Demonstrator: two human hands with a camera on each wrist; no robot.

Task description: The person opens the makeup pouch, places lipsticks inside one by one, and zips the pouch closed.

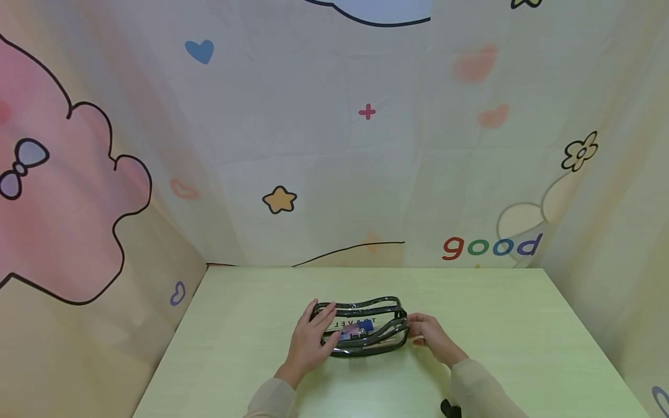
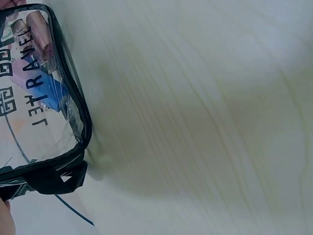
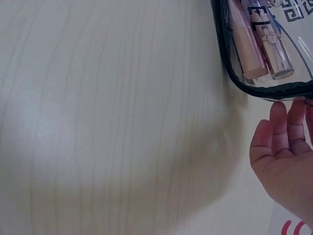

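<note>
A clear toiletry bag (image 1: pixel 384 317) with black piping and "TRAVEL" printing sits at the middle of the table. Through its plastic show a blue-capped item (image 1: pixel 366 326), a pink tube (image 3: pixel 248 51) and a clear tube (image 3: pixel 277 56). My left hand (image 1: pixel 309 342) holds the bag's left end, fingers over the top and thumb on the near side. At the right end my right hand (image 1: pixel 431 334) pinches the edge; whether its fingertips have a zipper pull is hidden. A black fabric tab (image 2: pixel 61 178) sticks out from one end in the left wrist view.
The pale wood-grain table (image 1: pixel 251 302) reaches back to a printed curtain (image 1: pixel 334 145), which also hangs along both sides. A small black object (image 1: pixel 450 409) shows at the front, beside the right sleeve (image 1: pixel 481 386).
</note>
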